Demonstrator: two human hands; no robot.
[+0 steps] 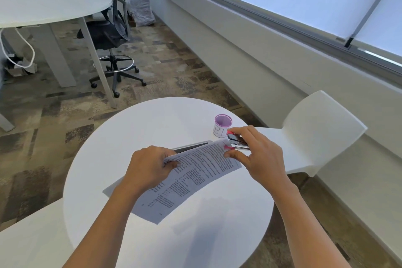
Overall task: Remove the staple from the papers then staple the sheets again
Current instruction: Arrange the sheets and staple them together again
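Head view: left hand (150, 167) pinches papers (195, 178), right hand (258, 154) grips stapler (238, 143) on their corner beside cup (223, 126). Seat corner deep, squeeze squarely.

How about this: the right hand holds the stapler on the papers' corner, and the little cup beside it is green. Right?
No, the little cup is purple, not green; the head view shows it. The right hand does hold the stapler on the papers' corner.
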